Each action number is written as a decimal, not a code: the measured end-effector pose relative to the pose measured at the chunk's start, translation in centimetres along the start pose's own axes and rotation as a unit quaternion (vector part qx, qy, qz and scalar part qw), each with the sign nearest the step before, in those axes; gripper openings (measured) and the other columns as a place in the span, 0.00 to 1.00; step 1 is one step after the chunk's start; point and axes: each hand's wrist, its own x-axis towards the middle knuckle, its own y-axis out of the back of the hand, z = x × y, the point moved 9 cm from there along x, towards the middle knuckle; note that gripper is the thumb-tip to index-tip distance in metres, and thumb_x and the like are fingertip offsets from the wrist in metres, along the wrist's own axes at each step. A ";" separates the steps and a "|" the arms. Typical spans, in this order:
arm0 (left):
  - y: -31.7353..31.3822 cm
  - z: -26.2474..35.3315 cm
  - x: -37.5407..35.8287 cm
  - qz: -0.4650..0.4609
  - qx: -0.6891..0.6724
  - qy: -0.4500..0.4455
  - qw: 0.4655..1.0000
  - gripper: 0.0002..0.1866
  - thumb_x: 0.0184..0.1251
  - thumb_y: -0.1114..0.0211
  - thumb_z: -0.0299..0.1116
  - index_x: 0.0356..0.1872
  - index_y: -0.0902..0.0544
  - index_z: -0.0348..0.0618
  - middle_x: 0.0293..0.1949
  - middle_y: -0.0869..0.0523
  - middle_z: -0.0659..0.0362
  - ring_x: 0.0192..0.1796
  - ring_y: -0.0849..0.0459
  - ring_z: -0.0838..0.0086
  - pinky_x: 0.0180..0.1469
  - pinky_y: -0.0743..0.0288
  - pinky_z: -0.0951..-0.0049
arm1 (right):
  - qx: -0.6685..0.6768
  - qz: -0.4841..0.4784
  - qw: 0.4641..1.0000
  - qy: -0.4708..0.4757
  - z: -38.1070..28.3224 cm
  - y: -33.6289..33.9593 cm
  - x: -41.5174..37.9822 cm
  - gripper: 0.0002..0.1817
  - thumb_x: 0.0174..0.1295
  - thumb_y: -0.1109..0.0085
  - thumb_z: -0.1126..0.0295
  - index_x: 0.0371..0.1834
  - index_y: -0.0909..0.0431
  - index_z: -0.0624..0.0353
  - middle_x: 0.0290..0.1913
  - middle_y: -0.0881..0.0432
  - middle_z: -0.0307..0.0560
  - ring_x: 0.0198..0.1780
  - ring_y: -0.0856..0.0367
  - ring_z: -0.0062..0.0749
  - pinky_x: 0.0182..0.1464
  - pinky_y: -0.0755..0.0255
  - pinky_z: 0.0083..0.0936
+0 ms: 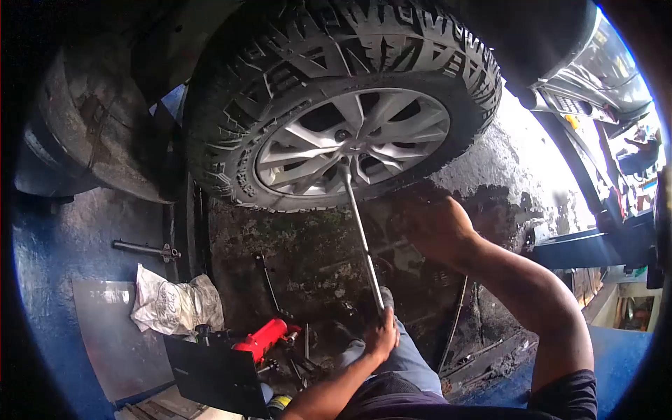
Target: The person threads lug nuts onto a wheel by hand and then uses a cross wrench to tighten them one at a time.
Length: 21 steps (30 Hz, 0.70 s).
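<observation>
A long metal bar (pixel 363 241) runs from the hub area of a silver alloy wheel (pixel 353 143) down towards my body. My left hand (pixel 383 337) is wrapped round its lower end. To the right of the bar, below the knobbly tire (pixel 378 49), my right hand (pixel 439 229) hangs in the air, apart from the bar. Its fingers are dark and blurred, so their pose and anything in them are hidden.
A red tool (pixel 262 339) and a black flat case (pixel 215 374) lie at the lower left, near a white sack (pixel 175 302). A metal tool (pixel 147 249) lies further left. A blue beam (pixel 595 246) stands at the right.
</observation>
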 end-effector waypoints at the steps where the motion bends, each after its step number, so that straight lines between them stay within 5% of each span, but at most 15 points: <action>1: -0.2 -1.3 -0.9 -0.013 -0.020 0.000 1.000 0.27 0.76 0.52 0.57 0.23 0.31 0.48 0.15 0.32 0.64 0.12 0.31 0.76 0.13 0.36 0.73 | 0.007 0.004 1.000 -0.001 -0.5 0.8 -0.7 0.09 0.59 0.41 0.61 0.34 0.12 0.47 0.35 0.13 0.36 0.43 0.13 0.29 0.36 0.22 0.30; 3: -0.4 -3.0 -0.2 -0.040 -0.033 0.033 0.998 0.26 0.76 0.51 0.57 0.24 0.32 0.48 0.16 0.32 0.64 0.14 0.30 0.77 0.14 0.35 0.75 | -0.037 -0.146 0.988 0.018 -1.1 2.4 -1.9 0.10 0.61 0.43 0.60 0.37 0.13 0.46 0.37 0.13 0.37 0.44 0.13 0.29 0.38 0.21 0.30; 4: -0.4 -2.5 0.0 -0.049 -0.028 0.037 0.998 0.26 0.76 0.52 0.58 0.24 0.32 0.48 0.17 0.32 0.65 0.15 0.30 0.78 0.14 0.35 0.75 | -0.083 -0.257 0.963 0.018 -0.5 0.7 -2.1 0.13 0.64 0.47 0.59 0.47 0.15 0.44 0.40 0.13 0.36 0.47 0.13 0.29 0.40 0.21 0.30; 7: -0.5 -0.6 0.8 -0.060 -0.024 0.021 0.998 0.27 0.75 0.52 0.60 0.24 0.32 0.48 0.17 0.32 0.65 0.15 0.30 0.78 0.14 0.35 0.76 | -0.045 -0.131 0.990 -0.015 1.0 1.6 -1.8 0.14 0.64 0.48 0.58 0.47 0.15 0.44 0.40 0.13 0.36 0.48 0.14 0.30 0.40 0.21 0.30; 8: -0.7 0.2 1.0 -0.063 -0.022 0.011 0.998 0.27 0.75 0.52 0.61 0.24 0.31 0.48 0.17 0.32 0.65 0.15 0.30 0.79 0.14 0.35 0.76 | -0.016 -0.023 1.000 -0.005 1.1 2.7 -1.6 0.11 0.61 0.47 0.60 0.35 0.12 0.44 0.38 0.13 0.36 0.48 0.14 0.30 0.40 0.21 0.30; 11: -0.5 1.4 2.4 -0.039 -0.016 0.024 0.999 0.29 0.75 0.52 0.60 0.21 0.30 0.48 0.14 0.31 0.65 0.12 0.30 0.79 0.13 0.38 0.77 | -0.036 -0.111 0.993 -0.016 2.4 2.0 0.2 0.13 0.64 0.48 0.58 0.43 0.14 0.42 0.44 0.13 0.34 0.43 0.13 0.30 0.38 0.20 0.32; 13: -0.6 0.7 3.9 -0.055 -0.031 0.019 0.998 0.30 0.74 0.52 0.62 0.21 0.31 0.47 0.14 0.30 0.65 0.12 0.30 0.79 0.13 0.38 0.77 | -0.090 -0.189 0.978 -0.007 1.0 2.5 1.2 0.12 0.64 0.47 0.56 0.40 0.14 0.42 0.40 0.13 0.33 0.42 0.13 0.29 0.36 0.22 0.31; 15: -1.3 0.0 4.6 -0.068 -0.039 0.024 0.997 0.30 0.74 0.51 0.62 0.20 0.31 0.48 0.14 0.31 0.65 0.12 0.31 0.79 0.13 0.38 0.77 | -0.076 -0.062 0.993 0.060 -1.4 4.1 2.0 0.09 0.56 0.39 0.55 0.32 0.15 0.44 0.32 0.14 0.35 0.35 0.14 0.33 0.32 0.27 0.32; 18: -2.8 0.5 4.4 -0.076 -0.073 0.037 0.994 0.27 0.73 0.49 0.62 0.25 0.31 0.49 0.17 0.33 0.65 0.14 0.31 0.78 0.14 0.36 0.76 | 0.035 0.059 0.998 0.002 1.1 5.4 2.3 0.10 0.55 0.38 0.54 0.28 0.16 0.45 0.29 0.16 0.38 0.32 0.16 0.36 0.34 0.24 0.35; 20: -5.4 0.6 3.5 -0.110 -0.123 0.044 0.985 0.26 0.72 0.48 0.62 0.26 0.32 0.50 0.17 0.35 0.66 0.16 0.31 0.77 0.18 0.35 0.74 | 0.155 0.131 0.974 -0.101 4.1 6.9 1.8 0.09 0.54 0.40 0.60 0.28 0.18 0.53 0.25 0.18 0.47 0.30 0.16 0.48 0.41 0.25 0.44; 21: -6.7 0.7 3.5 -0.124 -0.140 0.045 0.981 0.26 0.72 0.48 0.62 0.27 0.33 0.51 0.17 0.36 0.66 0.17 0.31 0.77 0.19 0.34 0.73 | 0.114 0.141 0.981 -0.073 4.1 7.2 1.8 0.10 0.56 0.40 0.60 0.25 0.18 0.53 0.25 0.17 0.48 0.29 0.16 0.49 0.38 0.24 0.42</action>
